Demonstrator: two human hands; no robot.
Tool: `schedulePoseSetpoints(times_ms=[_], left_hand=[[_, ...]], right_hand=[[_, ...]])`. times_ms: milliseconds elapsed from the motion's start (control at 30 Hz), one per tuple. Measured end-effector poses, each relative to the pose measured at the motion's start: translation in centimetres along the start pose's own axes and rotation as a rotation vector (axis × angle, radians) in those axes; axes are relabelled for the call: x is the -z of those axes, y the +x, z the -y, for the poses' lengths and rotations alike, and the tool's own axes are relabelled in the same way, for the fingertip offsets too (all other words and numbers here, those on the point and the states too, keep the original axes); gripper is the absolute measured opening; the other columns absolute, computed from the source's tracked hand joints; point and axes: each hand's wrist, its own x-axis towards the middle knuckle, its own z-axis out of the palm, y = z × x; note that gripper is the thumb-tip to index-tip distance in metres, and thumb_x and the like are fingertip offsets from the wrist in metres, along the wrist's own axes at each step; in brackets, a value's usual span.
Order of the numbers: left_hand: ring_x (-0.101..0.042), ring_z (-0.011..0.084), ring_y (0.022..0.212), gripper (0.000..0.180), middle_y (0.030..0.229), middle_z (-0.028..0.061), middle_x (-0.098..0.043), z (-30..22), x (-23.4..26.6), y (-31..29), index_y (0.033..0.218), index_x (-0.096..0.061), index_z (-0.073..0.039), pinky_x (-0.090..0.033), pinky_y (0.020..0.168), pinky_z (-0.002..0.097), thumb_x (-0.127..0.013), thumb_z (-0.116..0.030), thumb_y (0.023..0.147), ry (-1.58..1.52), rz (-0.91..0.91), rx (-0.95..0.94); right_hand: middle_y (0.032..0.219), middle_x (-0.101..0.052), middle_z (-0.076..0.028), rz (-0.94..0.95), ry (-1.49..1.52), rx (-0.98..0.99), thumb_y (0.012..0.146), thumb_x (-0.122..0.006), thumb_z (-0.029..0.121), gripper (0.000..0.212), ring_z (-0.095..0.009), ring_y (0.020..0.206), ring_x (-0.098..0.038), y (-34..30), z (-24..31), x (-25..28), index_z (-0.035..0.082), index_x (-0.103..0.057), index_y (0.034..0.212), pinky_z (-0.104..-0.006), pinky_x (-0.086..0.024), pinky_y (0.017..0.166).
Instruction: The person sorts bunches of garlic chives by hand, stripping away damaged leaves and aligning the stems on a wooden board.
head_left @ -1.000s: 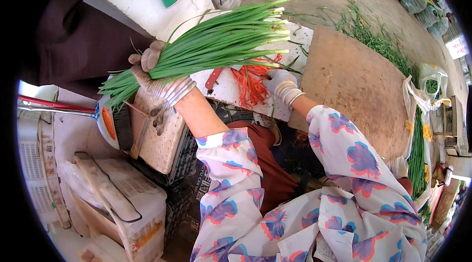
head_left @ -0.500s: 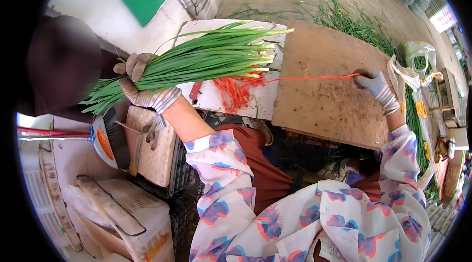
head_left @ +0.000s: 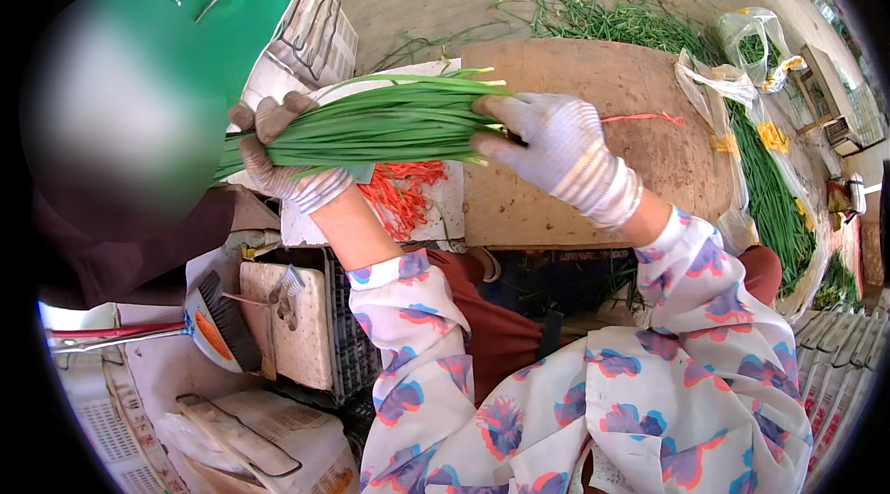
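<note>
A bunch of garlic chives [head_left: 389, 123] lies across my left hand [head_left: 278, 146], whose gloved fingers wrap round its leafy part. At the pale cut ends is my right hand [head_left: 547, 146], also gloved, with thumb and fingers closing round the stalk ends from either side. Just beyond that hand, a single red strip [head_left: 646, 117] rests on the brown board [head_left: 603, 207]. A tangled heap of red strips [head_left: 403, 202] sits below the chives on the white board [head_left: 450, 207].
Loose greens [head_left: 612, 17] litter the floor beyond the boards. Bagged chives [head_left: 765, 188] stand on the right. To the left are a brush [head_left: 222, 323], a pale padded block [head_left: 297, 309] and a crate [head_left: 278, 438]. A person in dark clothing [head_left: 130, 253] is close at left.
My right hand has let go of the red strip, which now lies on the brown board, and has come left to the chive ends. The chives stay in my left hand.
</note>
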Motion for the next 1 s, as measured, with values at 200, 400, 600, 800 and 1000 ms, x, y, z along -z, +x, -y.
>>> schedulePoseSetpoints(times_ms=[200,400,600,800,1000], left_hand=[[-0.054,0.0132,0.079,0.027,0.076,-0.0008,-0.050,2.0,0.1,0.2,0.112,-0.052,-0.011,-0.035,0.091,0.0383,-0.053,-0.016,0.086,0.149,0.095,0.025],[-0.059,0.0176,0.084,0.028,0.083,0.0009,-0.058,2.0,0.6,-0.1,0.113,-0.052,-0.012,-0.037,0.080,0.0360,-0.055,-0.018,0.085,0.258,-0.013,0.017],[-0.059,0.0174,0.084,0.029,0.085,0.0018,-0.060,3.1,0.5,0.2,0.112,-0.051,-0.010,-0.038,0.084,0.0381,-0.056,-0.017,0.085,0.272,-0.039,0.034],[-0.056,0.0130,0.079,0.030,0.085,0.0025,-0.060,1.8,1.7,0.5,0.111,-0.052,-0.008,-0.042,0.079,0.0348,-0.059,-0.013,0.082,0.206,-0.090,0.044],[-0.053,0.0098,0.072,0.027,0.074,-0.0012,-0.055,0.5,4.0,0.4,0.106,-0.057,-0.004,-0.045,0.076,0.0292,-0.060,-0.012,0.080,0.010,-0.076,0.147]], right_hand=[[0.068,-0.064,-0.011,0.195,0.177,-0.164,0.075,-0.065,0.028,0.020,-0.028,0.064,-0.063,0.7,-0.2,-1.9,0.010,-0.064,0.082,-0.0374,-0.051,0.059],[0.070,-0.065,-0.010,0.277,0.392,-0.220,0.073,-0.065,0.026,0.018,-0.025,0.065,-0.065,-0.4,-1.6,-3.5,0.009,-0.064,0.080,-0.0332,-0.051,0.061],[0.070,-0.064,-0.011,0.262,0.208,-0.168,0.073,-0.064,0.028,0.021,-0.026,0.064,-0.064,-0.5,-1.8,-3.1,0.008,-0.064,0.081,-0.0336,-0.050,0.057],[0.065,-0.059,-0.011,0.714,0.690,-0.025,0.075,-0.064,0.017,0.018,-0.017,0.056,-0.056,-1.9,-3.1,-1.6,0.002,-0.061,0.085,-0.0320,-0.046,0.054],[0.067,-0.059,-0.012,0.776,0.783,-0.042,0.076,-0.062,0.013,0.017,-0.017,0.058,-0.055,-4.6,-4.3,0.7,0.000,-0.060,0.087,-0.0321,-0.046,0.056]])
